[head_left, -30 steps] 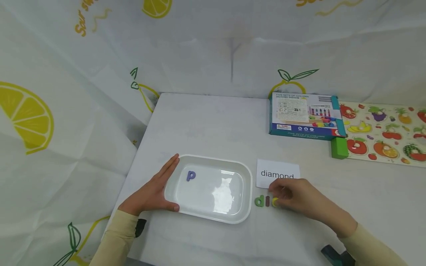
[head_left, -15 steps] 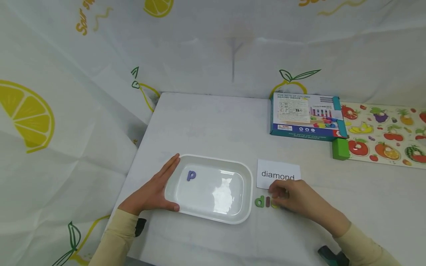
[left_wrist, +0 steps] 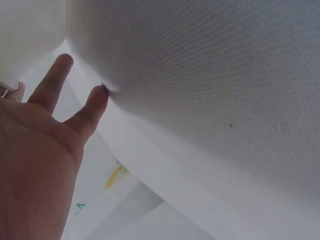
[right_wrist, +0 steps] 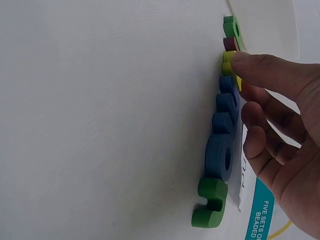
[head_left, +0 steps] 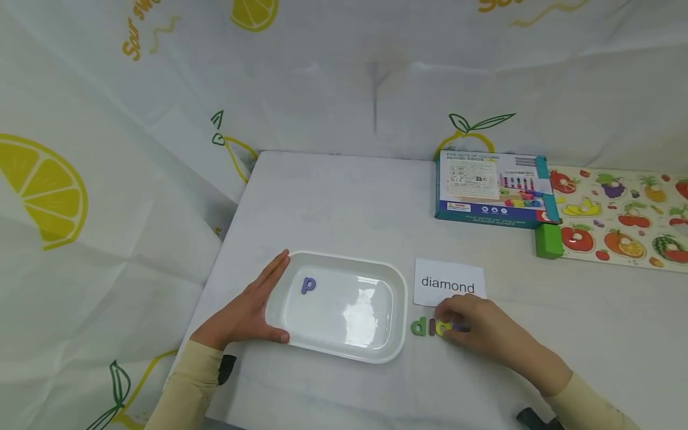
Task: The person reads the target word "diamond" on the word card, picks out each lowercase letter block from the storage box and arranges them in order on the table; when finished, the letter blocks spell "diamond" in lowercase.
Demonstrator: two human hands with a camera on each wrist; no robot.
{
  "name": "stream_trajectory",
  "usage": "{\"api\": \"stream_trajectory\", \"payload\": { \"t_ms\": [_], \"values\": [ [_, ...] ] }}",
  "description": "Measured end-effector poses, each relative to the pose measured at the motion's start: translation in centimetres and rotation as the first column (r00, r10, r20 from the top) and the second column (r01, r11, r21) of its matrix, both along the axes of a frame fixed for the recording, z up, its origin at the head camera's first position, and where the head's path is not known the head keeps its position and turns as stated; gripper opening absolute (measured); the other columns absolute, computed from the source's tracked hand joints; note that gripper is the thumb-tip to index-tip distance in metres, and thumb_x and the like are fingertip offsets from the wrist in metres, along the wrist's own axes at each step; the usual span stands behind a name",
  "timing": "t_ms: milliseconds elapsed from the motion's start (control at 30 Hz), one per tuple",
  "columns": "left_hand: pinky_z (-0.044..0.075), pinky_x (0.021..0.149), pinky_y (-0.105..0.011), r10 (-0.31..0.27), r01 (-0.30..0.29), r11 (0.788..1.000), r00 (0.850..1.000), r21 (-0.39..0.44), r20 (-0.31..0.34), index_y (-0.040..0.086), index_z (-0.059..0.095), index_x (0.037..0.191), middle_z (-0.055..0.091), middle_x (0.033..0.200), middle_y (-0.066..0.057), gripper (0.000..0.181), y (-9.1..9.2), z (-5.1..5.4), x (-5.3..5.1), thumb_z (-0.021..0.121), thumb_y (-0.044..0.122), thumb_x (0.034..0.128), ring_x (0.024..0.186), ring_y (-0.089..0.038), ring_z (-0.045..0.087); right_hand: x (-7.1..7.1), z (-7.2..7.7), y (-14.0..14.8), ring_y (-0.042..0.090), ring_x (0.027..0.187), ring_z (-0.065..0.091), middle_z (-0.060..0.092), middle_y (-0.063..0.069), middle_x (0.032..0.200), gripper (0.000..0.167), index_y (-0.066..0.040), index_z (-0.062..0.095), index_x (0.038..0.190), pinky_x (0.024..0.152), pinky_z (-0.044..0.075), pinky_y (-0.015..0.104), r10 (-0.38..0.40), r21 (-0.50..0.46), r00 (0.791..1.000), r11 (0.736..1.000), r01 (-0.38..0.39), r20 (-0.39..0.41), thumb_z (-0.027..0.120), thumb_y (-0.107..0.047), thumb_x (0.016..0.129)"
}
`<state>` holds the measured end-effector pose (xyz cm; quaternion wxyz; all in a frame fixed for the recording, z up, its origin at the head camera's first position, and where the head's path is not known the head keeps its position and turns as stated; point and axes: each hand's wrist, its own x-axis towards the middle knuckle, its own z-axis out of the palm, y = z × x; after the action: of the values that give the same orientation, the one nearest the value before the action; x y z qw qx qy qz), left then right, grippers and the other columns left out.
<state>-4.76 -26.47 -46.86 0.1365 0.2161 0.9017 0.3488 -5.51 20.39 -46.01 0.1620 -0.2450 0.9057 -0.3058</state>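
Observation:
My left hand lies against the left end of a white tray, its fingers straight and its thumb along the near rim. A purple letter p lies in the tray. Right of the tray, my right hand pinches a yellow letter, apparently an a, between thumb and index finger. It stands in a row with a green letter d and a brownish-red letter i. The right wrist view shows the row continuing with a blue m, a blue o and a green n.
A white card printed "diamond" lies just above the row. Farther back are a boxed bead set, a green block and a fruit picture board. A lemon-patterned cloth hangs behind the table.
My right hand has shifted slightly on the yellow letter, uncovering more of it and the word on the card. A bit of a purple-blue letter now shows beside the fingers. The left hand stays put.

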Motion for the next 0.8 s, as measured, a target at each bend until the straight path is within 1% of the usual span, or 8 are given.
{"api": "stream_trajectory", "payload": {
  "t_ms": [100,233,333,400,600,700,800],
  "values": [
    [0.036,0.107,-0.061,-0.002,0.002,1.000,1.000,0.005,0.003,0.019,0.005,0.165,-0.001,0.170,0.007,0.143,0.1,0.0,0.1,0.091,0.063,0.0593,0.151,-0.031,0.018,0.0,0.2,0.3,0.008,0.087,0.061,0.068,-0.014,0.097,0.036,-0.021,0.074,0.104,0.080,0.057,0.033,-0.013,0.010,1.000,1.000,0.013,-0.006,0.091,-0.013,0.074],
    [0.035,0.107,-0.062,-0.003,0.003,1.000,1.000,0.008,0.005,0.018,0.006,0.165,-0.001,0.170,0.007,0.143,0.1,0.0,0.1,0.091,0.063,0.0593,0.151,-0.032,0.018,0.2,0.8,1.4,0.013,0.092,0.063,0.069,-0.011,0.101,0.037,-0.018,0.074,0.108,0.085,0.057,0.041,-0.058,0.039,0.998,0.998,0.058,0.001,0.090,-0.012,0.075],
    [0.036,0.106,-0.062,-0.001,0.001,1.000,1.000,-0.003,-0.006,0.018,0.006,0.165,-0.001,0.170,0.007,0.144,-0.1,-0.1,0.1,0.090,0.066,0.0591,0.151,-0.032,0.019,0.4,0.8,2.1,0.014,0.093,0.062,0.069,-0.010,0.101,0.036,-0.016,0.074,0.108,0.085,0.056,0.044,-0.066,0.063,0.998,0.996,0.065,0.013,0.090,-0.012,0.076],
    [0.036,0.106,-0.062,0.002,-0.002,1.000,1.000,-0.005,-0.008,0.019,0.006,0.165,0.000,0.170,0.008,0.143,-0.1,0.0,0.1,0.090,0.066,0.0590,0.151,-0.031,0.019,0.6,0.7,2.2,0.013,0.092,0.061,0.069,-0.011,0.100,0.037,-0.017,0.074,0.108,0.084,0.057,0.042,-0.058,0.081,0.998,0.995,0.057,0.008,0.090,-0.013,0.075],
    [0.036,0.107,-0.062,0.000,0.000,1.000,1.000,-0.001,-0.006,0.020,0.005,0.165,0.000,0.170,0.008,0.142,-0.1,0.0,0.0,0.093,0.060,0.0598,0.152,-0.030,0.017,1.0,0.2,2.0,0.009,0.089,0.060,0.068,-0.014,0.099,0.038,-0.020,0.074,0.106,0.079,0.057,0.034,-0.029,0.102,0.998,0.994,0.035,-0.055,0.092,-0.015,0.073],
    [0.035,0.107,-0.062,-0.003,0.003,1.000,1.000,0.000,-0.007,0.019,0.006,0.165,0.000,0.170,0.007,0.142,-0.1,-0.1,0.0,0.092,0.061,0.0600,0.152,-0.030,0.018,0.9,0.3,2.3,0.009,0.089,0.060,0.068,-0.013,0.100,0.039,-0.019,0.074,0.108,0.080,0.057,0.035,-0.026,0.102,0.998,0.994,0.032,-0.063,0.092,-0.016,0.073],
    [0.035,0.107,-0.062,-0.005,0.005,1.000,1.000,0.003,-0.006,0.018,0.006,0.165,0.000,0.170,0.007,0.143,0.0,-0.2,0.0,0.092,0.062,0.0600,0.151,-0.031,0.018,0.9,0.7,2.9,0.011,0.089,0.060,0.069,-0.012,0.100,0.041,-0.017,0.074,0.109,0.080,0.057,0.039,-0.049,0.114,0.997,0.992,0.056,-0.061,0.092,-0.016,0.072]
  ]
}}
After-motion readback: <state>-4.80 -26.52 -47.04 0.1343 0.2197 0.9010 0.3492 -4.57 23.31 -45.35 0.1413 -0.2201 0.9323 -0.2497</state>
